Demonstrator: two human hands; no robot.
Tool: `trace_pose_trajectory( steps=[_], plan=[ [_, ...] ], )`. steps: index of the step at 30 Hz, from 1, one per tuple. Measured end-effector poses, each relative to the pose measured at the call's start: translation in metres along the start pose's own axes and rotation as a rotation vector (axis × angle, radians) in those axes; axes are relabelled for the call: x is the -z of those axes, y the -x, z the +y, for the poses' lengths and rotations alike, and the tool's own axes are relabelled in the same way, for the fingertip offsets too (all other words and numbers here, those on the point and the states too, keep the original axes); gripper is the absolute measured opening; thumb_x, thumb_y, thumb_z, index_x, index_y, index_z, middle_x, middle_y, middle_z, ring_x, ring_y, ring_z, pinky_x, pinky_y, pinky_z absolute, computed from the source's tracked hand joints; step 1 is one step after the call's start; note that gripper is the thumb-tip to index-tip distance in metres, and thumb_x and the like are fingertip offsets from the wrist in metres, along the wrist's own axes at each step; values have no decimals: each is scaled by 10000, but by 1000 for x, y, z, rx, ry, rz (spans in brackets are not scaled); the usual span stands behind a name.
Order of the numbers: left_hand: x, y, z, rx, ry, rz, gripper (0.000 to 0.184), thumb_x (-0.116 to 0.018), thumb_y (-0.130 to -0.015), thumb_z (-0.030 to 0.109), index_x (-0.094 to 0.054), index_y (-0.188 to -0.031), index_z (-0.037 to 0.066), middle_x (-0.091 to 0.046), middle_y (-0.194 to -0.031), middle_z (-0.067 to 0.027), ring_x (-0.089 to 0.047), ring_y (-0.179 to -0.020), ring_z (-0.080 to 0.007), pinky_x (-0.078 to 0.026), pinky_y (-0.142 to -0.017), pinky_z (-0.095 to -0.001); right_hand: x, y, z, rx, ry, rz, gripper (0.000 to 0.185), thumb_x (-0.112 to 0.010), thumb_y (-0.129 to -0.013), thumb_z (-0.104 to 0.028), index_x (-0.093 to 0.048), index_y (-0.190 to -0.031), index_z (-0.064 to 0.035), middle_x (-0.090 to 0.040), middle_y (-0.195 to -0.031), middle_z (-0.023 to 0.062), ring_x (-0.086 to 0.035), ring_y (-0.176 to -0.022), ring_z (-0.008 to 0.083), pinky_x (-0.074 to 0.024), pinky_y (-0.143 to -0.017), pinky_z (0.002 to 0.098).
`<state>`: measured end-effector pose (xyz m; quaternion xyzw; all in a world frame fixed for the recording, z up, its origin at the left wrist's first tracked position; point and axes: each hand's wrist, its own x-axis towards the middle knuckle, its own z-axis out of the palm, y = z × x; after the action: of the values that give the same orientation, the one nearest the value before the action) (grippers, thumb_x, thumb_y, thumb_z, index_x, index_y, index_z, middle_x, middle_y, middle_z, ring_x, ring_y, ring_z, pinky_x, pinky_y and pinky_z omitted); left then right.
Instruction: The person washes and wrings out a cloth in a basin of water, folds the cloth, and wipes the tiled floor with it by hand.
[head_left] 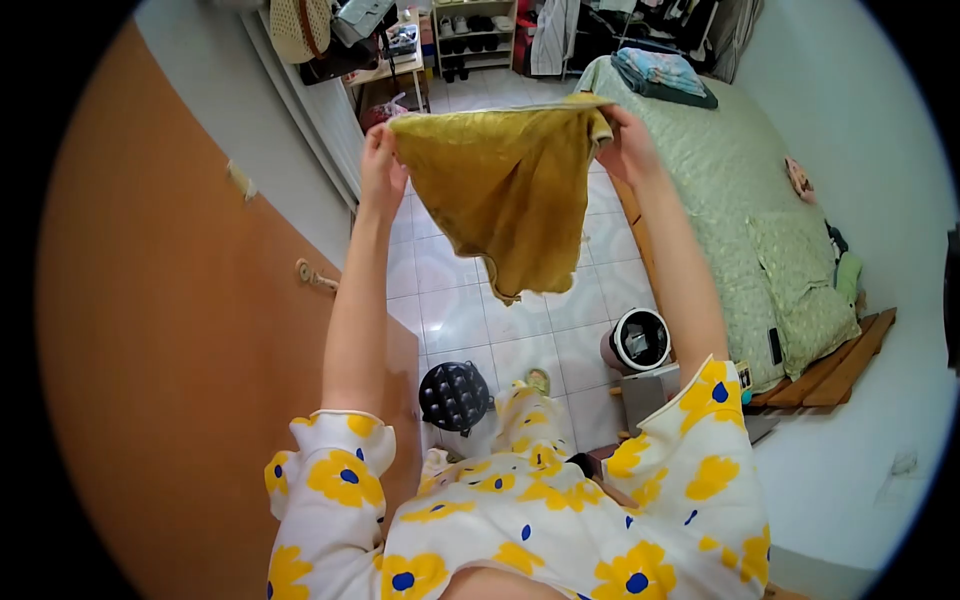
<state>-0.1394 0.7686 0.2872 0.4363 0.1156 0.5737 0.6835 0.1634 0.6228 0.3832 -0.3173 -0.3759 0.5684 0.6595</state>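
Note:
A mustard-yellow cloth (500, 180) with a pale edge hangs stretched between my two raised hands, its lower part drooping in folds to an uneven point. My left hand (383, 170) pinches its upper left corner. At the upper right corner, my right hand (628, 148) grips the bunched edge. Both arms reach out forward, and the cloth hangs in the air above the tiled floor (450, 310).
A bed (700, 190) with folded bedding (660, 75) runs along the right. Below stand a black round stool (456, 395) and a lined trash bin (640, 340). An orange-brown door (200, 330) is at left. A shoe rack (474, 35) stands at the back.

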Motion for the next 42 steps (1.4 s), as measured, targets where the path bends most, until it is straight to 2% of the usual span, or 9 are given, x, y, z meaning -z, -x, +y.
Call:
trace_pose_trajectory(
  steps=[4,6,9,13,16,20,23,32,42],
  plan=[
    [-5,15,-85,235,-595,-210,731,-751,-745,281,-372,-1340,89,-422,-1343,-95,-431,-1242,-254,-385,-1008,-386,24,-62,-20,-98,-200,-259,336,-339,-948,-173,-544,-1126,26,-601,-1123,112,-566,-1034,219,-423,-930,357],
    [-22,14,-134,330,-765,-307,671,-679,-798,202,-347,-1365,69,-438,-1350,-87,-374,-1288,-229,-325,-1048,-359,42,-96,-23,-116,-363,-380,336,-340,-944,-164,-537,-1141,23,-599,-1127,129,-558,-1057,239,-417,-952,374],
    [-68,-20,-176,519,-735,-439,524,-674,-809,267,-494,-1251,49,-492,-1270,-57,-403,-1233,-172,-328,-1028,-336,86,-149,-27,-151,-612,-535,337,-354,-935,-149,-506,-1169,40,-576,-1151,167,-532,-1098,280,-395,-988,410],
    [-101,-54,-218,463,-633,-271,413,-723,-774,254,-547,-1084,46,-567,-1016,-35,-512,-974,-132,-408,-881,-299,119,-180,-25,-53,-689,-51,341,-373,-935,-123,-475,-1199,68,-531,-1215,195,-484,-1165,320,-372,-1021,438],
    [-100,-71,-243,546,-583,-143,434,-747,-739,200,-537,-1085,44,-577,-905,-10,-538,-819,-105,-436,-750,-264,152,-197,-19,-126,-920,-483,347,-371,-936,-125,-458,-1208,71,-517,-1231,192,-476,-1173,320,-363,-1029,450],
    [-88,-78,-271,640,-218,-137,398,-690,-775,162,-534,-1120,38,-603,-958,-20,-566,-843,-101,-445,-742,-267,231,-196,35,2,-368,120,389,-433,-923,-283,-473,-1220,-35,-577,-1104,139,-544,-1045,266,-435,-909,397],
    [-119,-88,-263,539,40,86,367,-615,-829,118,-504,-1163,16,-594,-1041,-53,-577,-934,-144,-457,-820,-304,281,-149,116,-337,152,456,400,-435,-926,-375,-492,-1188,-78,-590,-1033,84,-574,-927,204,-479,-764,372],
    [-107,-79,-257,476,69,32,522,-473,-766,-117,-427,-1277,-18,-519,-1227,-122,-526,-1113,-217,-425,-921,-319,233,-88,150,-140,447,135,394,-642,-857,-282,-522,-1136,-31,-582,-924,29,-555,-807,109,-473,-677,253],
    [-51,-68,-167,509,-746,-135,490,-608,-850,97,-435,-1304,35,-652,-959,-104,-612,-861,-146,-477,-755,-280,176,-100,148,24,821,89,298,-545,-894,-226,-570,-1036,35,-647,-886,160,-610,-800,218,-467,-710,323]
  ],
)
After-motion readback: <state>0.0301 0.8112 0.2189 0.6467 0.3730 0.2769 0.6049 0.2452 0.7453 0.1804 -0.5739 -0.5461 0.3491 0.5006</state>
